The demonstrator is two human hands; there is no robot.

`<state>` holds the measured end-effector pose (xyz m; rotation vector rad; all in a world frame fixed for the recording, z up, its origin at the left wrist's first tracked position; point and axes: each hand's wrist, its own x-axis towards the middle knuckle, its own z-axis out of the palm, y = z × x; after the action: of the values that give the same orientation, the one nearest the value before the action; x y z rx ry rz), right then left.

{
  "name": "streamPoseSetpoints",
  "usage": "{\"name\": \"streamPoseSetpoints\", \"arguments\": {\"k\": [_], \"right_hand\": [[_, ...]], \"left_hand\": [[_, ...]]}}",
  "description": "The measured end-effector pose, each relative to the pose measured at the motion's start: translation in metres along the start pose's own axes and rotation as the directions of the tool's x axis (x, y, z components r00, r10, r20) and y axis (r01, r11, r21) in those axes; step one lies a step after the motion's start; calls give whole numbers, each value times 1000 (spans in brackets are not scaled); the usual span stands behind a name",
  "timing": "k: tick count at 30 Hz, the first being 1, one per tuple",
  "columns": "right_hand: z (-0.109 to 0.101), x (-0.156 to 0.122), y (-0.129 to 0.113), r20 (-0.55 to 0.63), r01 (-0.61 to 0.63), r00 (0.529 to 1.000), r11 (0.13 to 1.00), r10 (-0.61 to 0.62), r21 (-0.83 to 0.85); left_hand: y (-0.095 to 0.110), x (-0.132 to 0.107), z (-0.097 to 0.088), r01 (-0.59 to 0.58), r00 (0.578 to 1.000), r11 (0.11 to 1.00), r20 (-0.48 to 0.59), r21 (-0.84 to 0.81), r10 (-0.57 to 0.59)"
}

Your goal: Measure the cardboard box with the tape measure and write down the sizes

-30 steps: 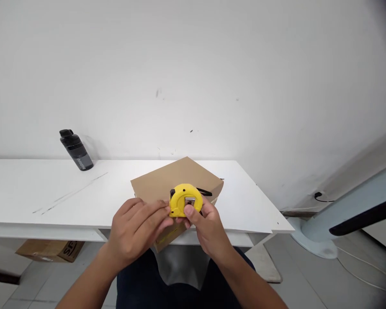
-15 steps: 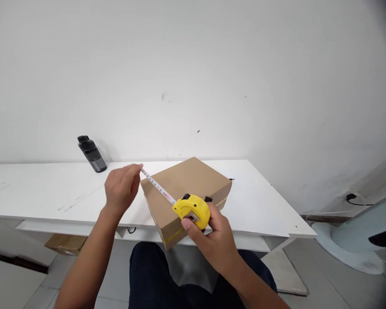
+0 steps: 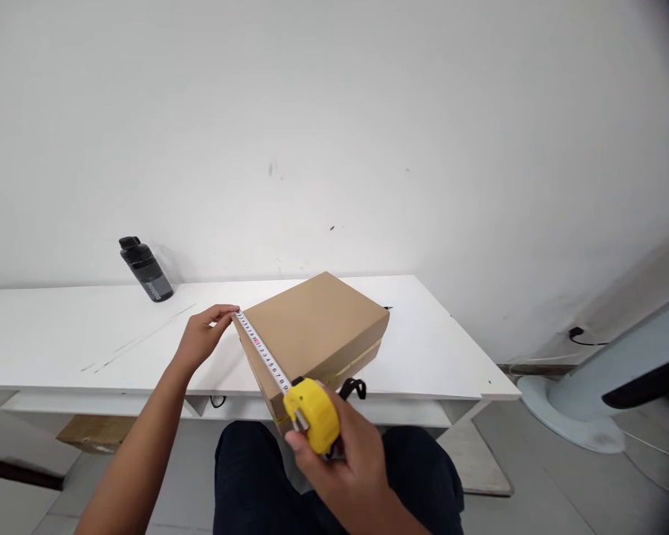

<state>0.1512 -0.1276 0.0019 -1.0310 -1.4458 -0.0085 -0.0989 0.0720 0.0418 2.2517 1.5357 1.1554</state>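
Note:
A brown cardboard box [image 3: 317, 327] lies turned at an angle on the white table [image 3: 78, 349], one corner over the near edge. My right hand [image 3: 343, 464] grips a yellow tape measure [image 3: 311, 414] at the box's near corner. Its white blade [image 3: 262, 349] runs along the box's left top edge. My left hand [image 3: 206, 334] pinches the blade's end at the box's far left corner. A black wrist strap [image 3: 354, 388] hangs from the tape measure's case.
A dark water bottle [image 3: 145, 269] stands at the back of the table against the white wall. Another cardboard box [image 3: 92, 433] sits on the floor under the table. A pale fan base [image 3: 569, 412] and cables are at the right. My dark trousers [image 3: 256, 475] show below.
The blade has been pulled out from the case. My left hand moved the blade's end to the box's far left corner, and my right hand drew the case back to the near corner.

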Motion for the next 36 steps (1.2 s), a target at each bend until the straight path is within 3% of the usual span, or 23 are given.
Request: {"name": "streamPoseSetpoints", "arguments": {"k": [3, 6, 11, 18, 23, 27, 32, 36], "right_hand": [[17, -3, -7, -45, 100, 994, 991, -104, -90], [27, -6, -11, -62, 119, 990, 984, -128, -131], [26, -7, -8, -28, 140, 989, 983, -145, -118], [24, -18, 1, 43, 70, 997, 994, -66, -87], [25, -24, 5, 38, 81, 996, 993, -78, -89], [24, -25, 7, 46, 93, 995, 991, -88, -99], [24, -26, 7, 42, 93, 995, 991, -89, -92], [25, -24, 6, 27, 91, 996, 992, -88, -93]], "left_hand": [[5, -3, -4, -1, 1000, 1000, 14, 0, 1], [10, -9, -11, -25, 998, 1000, 52, 1, 25], [20, -21, -15, -5, 995, 999, 99, 39, 1], [18, -25, -3, -9, 1000, 1000, 26, -2, 9], [18, -27, -3, -13, 1000, 999, 17, -40, 14], [23, -31, 0, 58, 998, 994, 13, -90, -57], [27, -31, 17, 192, 980, 959, -10, -209, -199], [28, -18, 25, 291, 956, 896, 58, -334, -289]]}}
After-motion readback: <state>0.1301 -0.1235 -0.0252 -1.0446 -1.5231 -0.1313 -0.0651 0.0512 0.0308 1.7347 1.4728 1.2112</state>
